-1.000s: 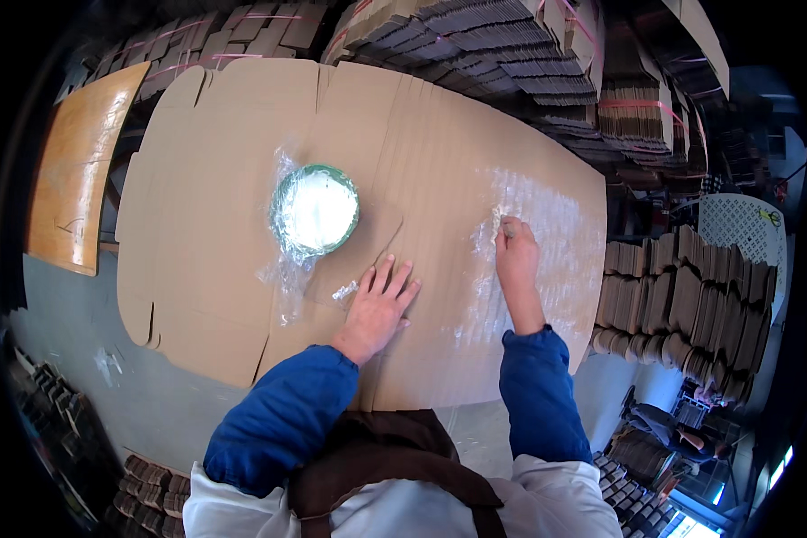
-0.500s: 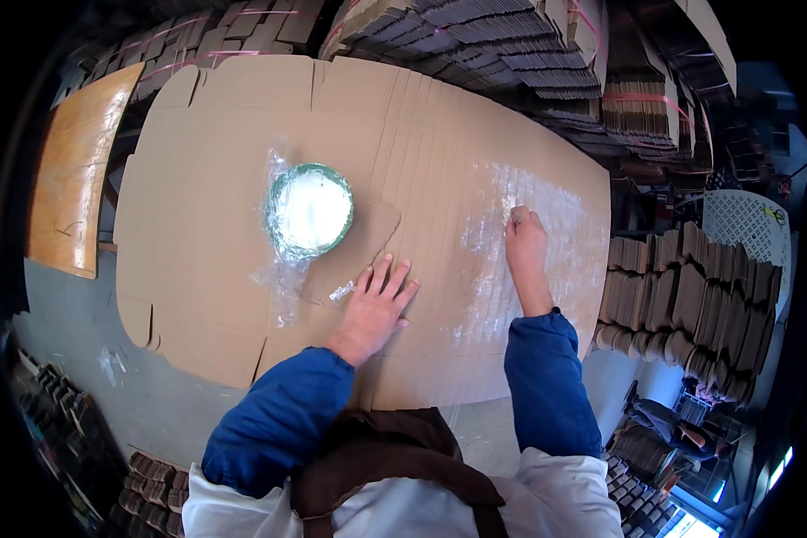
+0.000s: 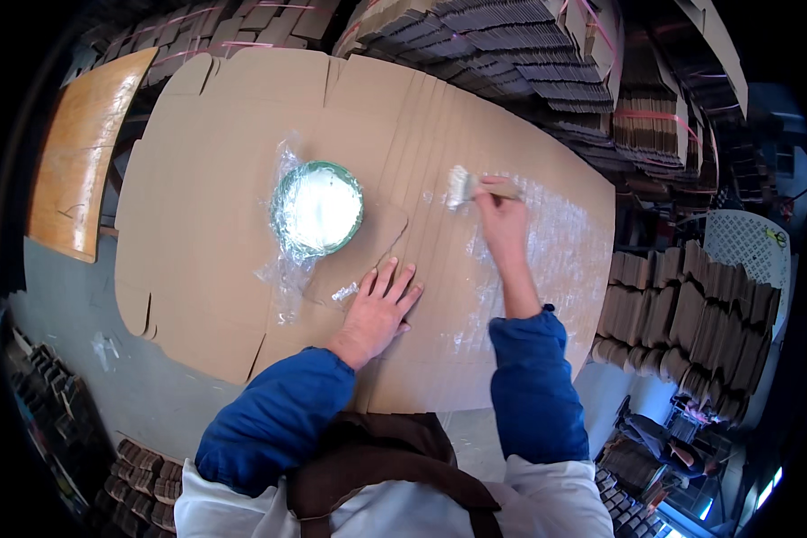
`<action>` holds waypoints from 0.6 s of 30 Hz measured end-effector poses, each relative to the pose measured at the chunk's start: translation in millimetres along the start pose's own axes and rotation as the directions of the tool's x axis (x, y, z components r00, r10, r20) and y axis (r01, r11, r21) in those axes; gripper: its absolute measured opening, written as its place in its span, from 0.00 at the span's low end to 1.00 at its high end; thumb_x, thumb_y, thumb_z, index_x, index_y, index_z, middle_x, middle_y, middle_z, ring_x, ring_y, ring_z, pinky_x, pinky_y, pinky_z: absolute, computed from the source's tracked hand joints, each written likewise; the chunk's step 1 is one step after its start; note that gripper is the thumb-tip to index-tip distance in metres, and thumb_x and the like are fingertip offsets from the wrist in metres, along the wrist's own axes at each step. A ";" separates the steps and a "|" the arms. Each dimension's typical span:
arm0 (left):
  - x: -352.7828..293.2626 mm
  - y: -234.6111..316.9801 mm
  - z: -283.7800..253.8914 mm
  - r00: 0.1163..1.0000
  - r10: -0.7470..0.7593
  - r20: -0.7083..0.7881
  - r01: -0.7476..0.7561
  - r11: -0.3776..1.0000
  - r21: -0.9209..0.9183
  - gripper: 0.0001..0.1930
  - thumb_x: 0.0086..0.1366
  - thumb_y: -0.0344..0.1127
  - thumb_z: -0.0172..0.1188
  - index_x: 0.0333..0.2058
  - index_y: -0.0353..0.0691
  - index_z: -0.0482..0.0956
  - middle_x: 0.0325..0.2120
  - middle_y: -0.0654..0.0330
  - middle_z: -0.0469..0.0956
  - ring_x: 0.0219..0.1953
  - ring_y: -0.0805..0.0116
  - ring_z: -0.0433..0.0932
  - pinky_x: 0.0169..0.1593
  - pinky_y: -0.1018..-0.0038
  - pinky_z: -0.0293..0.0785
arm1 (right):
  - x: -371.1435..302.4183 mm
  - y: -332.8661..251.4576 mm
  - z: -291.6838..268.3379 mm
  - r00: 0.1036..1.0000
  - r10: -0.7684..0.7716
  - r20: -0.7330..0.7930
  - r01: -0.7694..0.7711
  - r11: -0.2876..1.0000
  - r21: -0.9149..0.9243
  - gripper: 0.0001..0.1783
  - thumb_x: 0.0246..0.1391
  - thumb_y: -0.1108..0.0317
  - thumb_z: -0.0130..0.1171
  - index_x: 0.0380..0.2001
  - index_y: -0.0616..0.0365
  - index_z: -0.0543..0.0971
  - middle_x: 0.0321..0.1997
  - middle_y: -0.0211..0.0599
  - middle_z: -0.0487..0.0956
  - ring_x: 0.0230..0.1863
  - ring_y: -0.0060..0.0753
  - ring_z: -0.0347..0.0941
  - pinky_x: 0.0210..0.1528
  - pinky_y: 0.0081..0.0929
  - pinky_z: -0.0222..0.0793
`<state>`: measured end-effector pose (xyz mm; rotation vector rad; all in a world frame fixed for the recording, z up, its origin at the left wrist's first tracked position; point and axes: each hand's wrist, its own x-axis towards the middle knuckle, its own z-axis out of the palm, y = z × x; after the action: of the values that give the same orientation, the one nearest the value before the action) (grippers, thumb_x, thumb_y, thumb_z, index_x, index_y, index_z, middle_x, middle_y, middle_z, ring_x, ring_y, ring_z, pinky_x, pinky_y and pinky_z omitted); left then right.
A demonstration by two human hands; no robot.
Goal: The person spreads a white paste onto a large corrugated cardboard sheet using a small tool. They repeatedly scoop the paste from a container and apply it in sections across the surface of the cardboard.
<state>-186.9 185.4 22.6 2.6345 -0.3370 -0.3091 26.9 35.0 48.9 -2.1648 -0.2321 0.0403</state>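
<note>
We see the right hand [image 3: 500, 220] closed narrowly about a brush [image 3: 459, 188], bristles pointing left, handle end poking out to the right. The brush is at the upper left edge of a patchy white coat [image 3: 551, 238]; whether its bristles touch the sheet [image 3: 197, 179] below, we cannot tell. The left hand [image 3: 374, 314] grips nothing we can see: palm down on the brown sheet, fingers spread, fingertips near a torn flap [image 3: 368, 242] and a clear scrap [image 3: 344, 292].

Left of the brush we note a green-rimmed tub [image 3: 351, 238], white inside, with clear wrap [image 3: 287, 273] bunched along its left side. Beyond: a wooden board [image 3: 90, 152] at far left, strapped bundles [image 3: 647, 134] at upper right, stacked card [image 3: 686, 314] off the sheet's right edge.
</note>
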 end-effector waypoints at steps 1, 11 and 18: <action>0.7 -0.5 -1.4 1.000 0.012 -0.016 -0.012 1.000 -0.006 0.37 0.58 0.49 0.67 0.64 0.48 0.66 0.69 0.55 0.55 0.72 0.46 0.50 0.71 0.51 0.51 | -1.2 -8.2 23.9 0.997 -0.045 0.061 0.045 0.999 -0.003 0.10 0.57 0.67 0.61 0.40 0.60 0.80 0.30 0.48 0.83 0.32 0.46 0.82 0.36 0.36 0.75; -4.7 -3.3 9.6 0.997 0.027 -0.071 -0.028 1.000 -0.004 0.38 0.56 0.49 0.68 0.64 0.48 0.67 0.69 0.54 0.56 0.72 0.48 0.49 0.70 0.51 0.51 | -2.8 -64.1 -5.5 0.983 -0.081 0.163 0.065 0.993 0.103 0.10 0.57 0.69 0.63 0.41 0.60 0.81 0.30 0.42 0.83 0.30 0.29 0.80 0.35 0.27 0.74; -6.3 -4.0 12.1 0.996 0.028 -0.090 -0.029 0.999 -0.014 0.36 0.57 0.48 0.66 0.63 0.45 0.68 0.66 0.56 0.59 0.71 0.50 0.50 0.71 0.52 0.48 | -34.9 -149.0 90.3 0.833 -0.235 0.500 0.362 0.916 -0.173 0.11 0.55 0.64 0.66 0.37 0.58 0.79 0.29 0.42 0.83 0.30 0.44 0.82 0.35 0.35 0.75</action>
<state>-195.4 185.7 11.2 2.6159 -0.3406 -0.1831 -40.4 184.5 117.6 -2.3248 -0.9071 0.3800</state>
